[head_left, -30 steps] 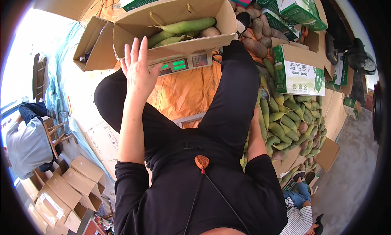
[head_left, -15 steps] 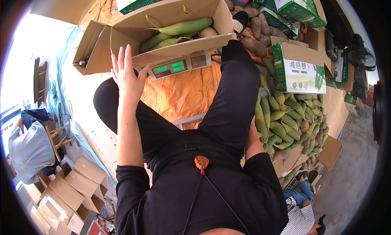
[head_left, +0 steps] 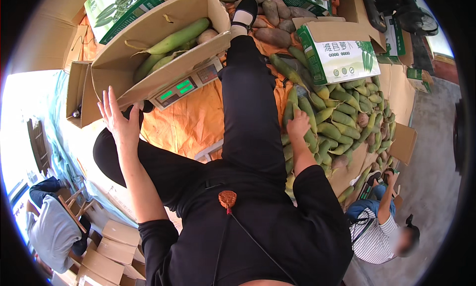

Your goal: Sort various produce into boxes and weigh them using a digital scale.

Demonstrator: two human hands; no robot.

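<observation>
My left hand (head_left: 119, 122) is open, fingers spread, by the near left corner of a cardboard box (head_left: 163, 82). Inside the box lie a long green radish (head_left: 178, 36), more green radishes partly hidden beneath it, and a brownish root (head_left: 207, 36). The box rests on a scale (head_left: 179, 89) with green lit digits. On the right, my right hand (head_left: 299, 125) is closed at the left edge of a heap of green radishes (head_left: 342, 120), its curled fingers on a green radish (head_left: 291, 107).
A white and green carton (head_left: 337, 55) stands on the heap's far side. Brownish roots (head_left: 273, 37) lie beyond my foot. Orange sheeting (head_left: 183, 122) covers the floor between my legs. Two other people sit nearby, one in grey (head_left: 52, 231) at left, one in stripes (head_left: 374, 236) at lower right.
My right hand has come out from behind my thigh onto the radishes. The view has swung right, so the box and scale sit further left. My left hand stays spread by the box.
</observation>
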